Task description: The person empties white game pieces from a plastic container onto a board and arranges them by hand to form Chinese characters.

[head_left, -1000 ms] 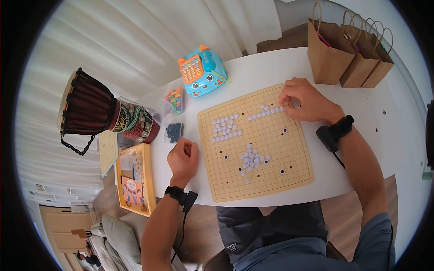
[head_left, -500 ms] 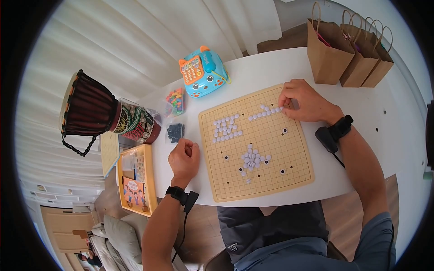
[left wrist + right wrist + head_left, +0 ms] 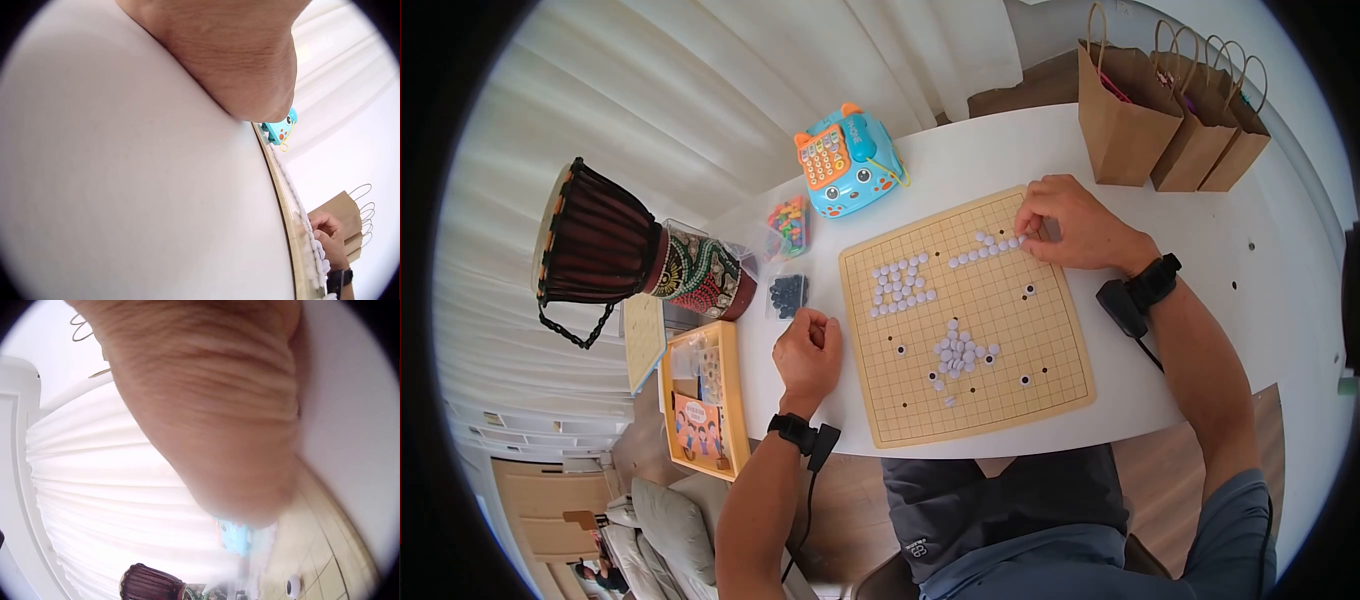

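A wooden Go board [image 3: 980,420] lies on the white table. My right hand [image 3: 1085,225] is at its far right edge, thumb and index finger pinching a white Go stone [image 3: 1021,241] at the end of a row. More white stones [image 3: 975,257] run leftward from there. At the board's left, white stones [image 3: 897,283] form a block, and a loose heap of white stones [image 3: 956,350] lies near the middle. My left hand [image 3: 807,352] rests on the table left of the board, its fingers loosely curled and holding nothing. Both palms hide the fingers in the wrist views.
A box of black stones [image 3: 787,295] and a box of colourful pieces [image 3: 788,226] stand beyond my left hand. Behind are a blue toy phone [image 3: 852,165] and several paper bags [image 3: 1130,130]. At left stand a drum [image 3: 600,235] and a wooden tray [image 3: 735,400].
My right fingertips have shifted very slightly at the row's end. The left hand stays where it was; the head view has drifted a little.
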The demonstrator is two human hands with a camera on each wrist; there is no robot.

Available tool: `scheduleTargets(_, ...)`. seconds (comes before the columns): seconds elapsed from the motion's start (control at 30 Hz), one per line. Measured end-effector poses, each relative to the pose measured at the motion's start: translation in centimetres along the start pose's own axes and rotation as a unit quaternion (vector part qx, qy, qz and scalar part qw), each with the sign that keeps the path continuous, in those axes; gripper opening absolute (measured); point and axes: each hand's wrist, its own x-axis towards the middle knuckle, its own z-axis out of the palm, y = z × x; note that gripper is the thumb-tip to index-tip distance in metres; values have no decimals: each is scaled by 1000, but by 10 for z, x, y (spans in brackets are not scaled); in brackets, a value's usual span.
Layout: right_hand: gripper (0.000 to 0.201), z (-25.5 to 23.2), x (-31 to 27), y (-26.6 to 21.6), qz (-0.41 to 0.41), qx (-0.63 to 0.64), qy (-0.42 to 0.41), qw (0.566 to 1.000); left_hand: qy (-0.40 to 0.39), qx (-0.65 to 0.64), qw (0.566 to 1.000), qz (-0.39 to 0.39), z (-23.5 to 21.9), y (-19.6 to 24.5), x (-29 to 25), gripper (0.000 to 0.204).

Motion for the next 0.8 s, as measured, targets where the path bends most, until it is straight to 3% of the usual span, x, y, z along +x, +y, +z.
scheduleTargets(0.13, 11, -1, 1, -2, 0, 35, 25, 999, 6, -13, 1000, 16, 1, -2, -1, 15)
scheduleTargets(0.2, 16, -7, -1, -10, -1, -12, -23, 1000, 4, -13, 1000, 15, 1, -2, -1, 15)
scheduleTargets(0.4, 30, -13, -3, -33, 7, 6, -138, 990, 4, -13, 1000, 21, 0, -1, -1, 14)
scheduleTargets(0.63, 26, -7, -2, -34, 12, -16, -123, 992, -3, -4, 1000, 0, 0, 0, 0, 15)
scheduleTargets(0.73, 24, -7, -2, -33, 24, -10, -93, 995, 1, -11, 1000, 16, 1, -1, 0, 14)
scheduleTargets(0.8, 22, -2, -2, -26, -21, -42, -33, 998, 1, -10, 1000, 15, 1, -1, 0, 14)
